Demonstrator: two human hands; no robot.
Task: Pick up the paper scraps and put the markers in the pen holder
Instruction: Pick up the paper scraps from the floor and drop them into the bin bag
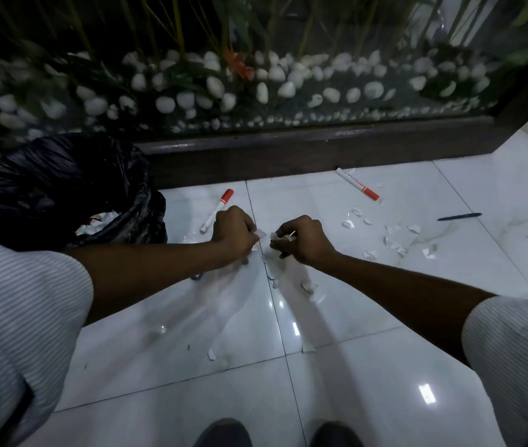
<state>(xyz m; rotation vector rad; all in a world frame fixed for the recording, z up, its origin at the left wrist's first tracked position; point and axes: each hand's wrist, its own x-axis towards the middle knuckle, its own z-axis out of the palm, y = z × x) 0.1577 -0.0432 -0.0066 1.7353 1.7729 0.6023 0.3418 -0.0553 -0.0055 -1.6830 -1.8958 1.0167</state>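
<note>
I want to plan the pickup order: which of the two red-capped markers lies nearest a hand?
The marker beside the black bag, just behind the left hand; the other marker lies far off by the dark ledge.

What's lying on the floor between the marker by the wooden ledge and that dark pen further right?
In the head view, the white tile floor between the red-capped white marker and the dark pen is bare; the torn paper scraps lie nearer the person.

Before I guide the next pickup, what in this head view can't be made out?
- Pen holder: not in the head view at all.
- Left hand and right hand: curled fingers hide how many paper scraps each holds.
- Black bag: its folds hide most of the contents.
- Small blue item: mostly hidden under the left forearm.
- Marker print: too small to read.
</note>
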